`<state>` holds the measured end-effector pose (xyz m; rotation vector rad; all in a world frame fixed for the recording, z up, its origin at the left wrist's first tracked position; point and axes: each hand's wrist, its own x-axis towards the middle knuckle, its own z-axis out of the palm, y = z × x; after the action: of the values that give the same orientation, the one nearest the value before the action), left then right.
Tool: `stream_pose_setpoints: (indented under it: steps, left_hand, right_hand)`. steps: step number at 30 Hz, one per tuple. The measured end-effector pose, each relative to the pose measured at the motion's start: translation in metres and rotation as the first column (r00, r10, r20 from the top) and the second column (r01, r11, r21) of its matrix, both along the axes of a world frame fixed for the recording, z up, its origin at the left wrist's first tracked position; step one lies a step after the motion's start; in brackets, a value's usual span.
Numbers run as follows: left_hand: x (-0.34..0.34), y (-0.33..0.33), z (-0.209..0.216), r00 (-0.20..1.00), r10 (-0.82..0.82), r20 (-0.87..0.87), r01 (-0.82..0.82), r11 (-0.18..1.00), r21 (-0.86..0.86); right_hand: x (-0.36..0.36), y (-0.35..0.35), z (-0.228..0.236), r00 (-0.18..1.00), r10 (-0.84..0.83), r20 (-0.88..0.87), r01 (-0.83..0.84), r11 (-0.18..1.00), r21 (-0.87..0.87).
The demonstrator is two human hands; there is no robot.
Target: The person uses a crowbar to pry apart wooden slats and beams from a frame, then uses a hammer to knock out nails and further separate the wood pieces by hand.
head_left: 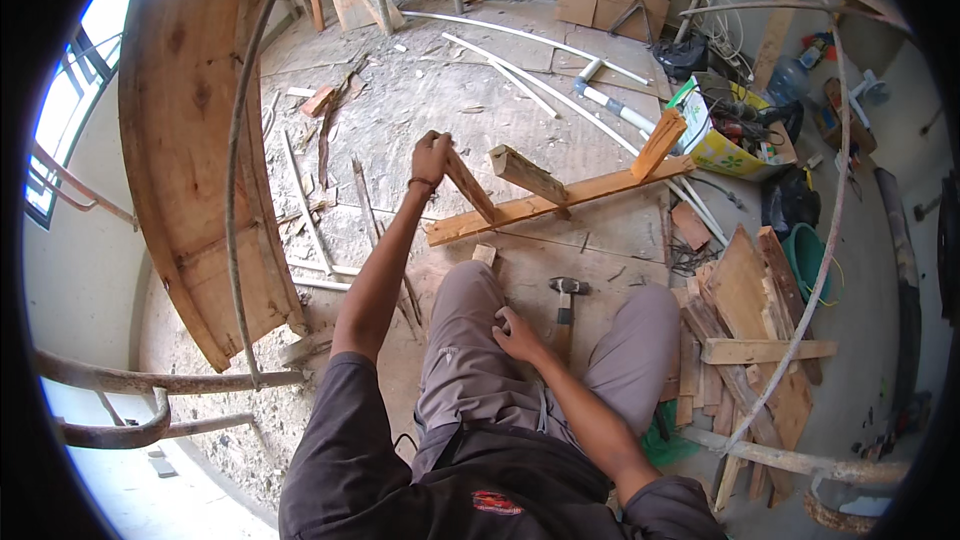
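Observation:
A long wooden board [600, 192] lies on the floor in front of my knees, with short wooden pieces standing up from it. My left hand [432, 158], arm stretched forward, is closed round the top of the leftmost short wooden piece [468, 185]. A thicker middle piece [528, 176] and a right-hand piece [660, 144] rise from the same board. My right hand [518, 334] rests against my left leg, thumb and fingers apart, with nothing seen in it. Between my knees is a hammer [566, 298], head pointing away from me.
Scrap wood [745, 340] is piled at my right beside a teal bucket [806, 262]. A yellow-and-white box [725, 135] of tools stands beyond. White pipes [520, 90] and debris litter the floor. A large curved wooden panel [195, 130] and metal bars [240, 140] rise at left.

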<state>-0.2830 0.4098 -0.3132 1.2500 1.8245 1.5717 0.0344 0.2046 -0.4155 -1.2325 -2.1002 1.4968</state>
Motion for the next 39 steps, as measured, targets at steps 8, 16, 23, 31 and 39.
stream_pose_setpoints:
  steps: [8,16,23,31,39]
  left_hand:
    - [0.048,-0.019,0.009,0.997,0.053,0.048,-0.054,0.998,0.028]
    - [0.043,-0.052,0.011,1.000,-0.007,0.023,0.007,1.000,0.000]
    - [0.045,-0.067,0.010,0.996,0.007,-0.086,-0.006,1.000,0.012]
    - [0.032,-0.084,0.005,1.000,-0.024,-0.017,0.024,1.000,0.020]
    - [0.022,-0.089,-0.002,0.998,-0.013,0.055,0.011,1.000,0.029]
  right_hand:
    - [-0.002,-0.009,-0.015,0.999,-0.034,-0.013,0.034,0.998,0.053]
    - [-0.022,0.061,0.061,0.936,-0.292,-0.196,0.352,0.773,0.528]
    - [-0.093,0.156,0.152,0.952,-0.281,-0.121,0.213,0.323,0.922]
    - [-0.041,0.215,0.122,0.953,-0.138,0.270,-0.086,0.730,0.678]
    - [-0.007,0.242,0.156,0.987,0.027,0.157,-0.115,0.802,0.586]
